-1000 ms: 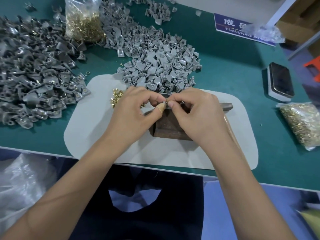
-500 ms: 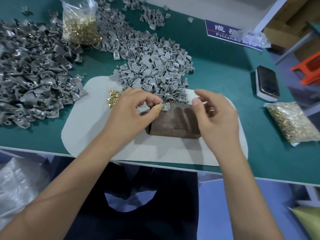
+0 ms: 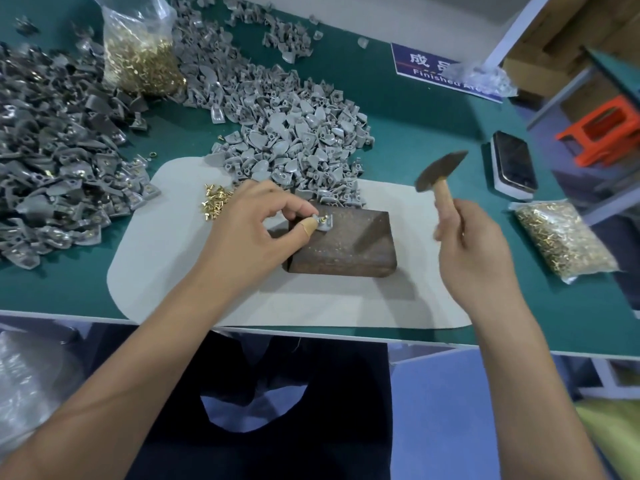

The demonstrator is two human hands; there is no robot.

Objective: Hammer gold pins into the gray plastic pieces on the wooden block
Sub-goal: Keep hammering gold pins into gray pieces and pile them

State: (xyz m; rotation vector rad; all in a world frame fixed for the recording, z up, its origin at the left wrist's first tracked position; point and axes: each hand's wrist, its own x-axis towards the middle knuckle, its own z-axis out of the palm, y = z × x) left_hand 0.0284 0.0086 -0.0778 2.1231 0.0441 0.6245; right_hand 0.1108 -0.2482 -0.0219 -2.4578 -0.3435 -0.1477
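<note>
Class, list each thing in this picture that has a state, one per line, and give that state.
Left hand: pinching the gray piece.
Gray piece: on the wooden block, gold pin standing in it.
Right hand: gripping the hammer handle.
Hammer: raised, clear of the block.
Phone: screen dark.

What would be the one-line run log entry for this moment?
left hand: pinches gray plastic piece with gold pin on wooden block | right hand: grips hammer, raised | strike: not yet done
</note>
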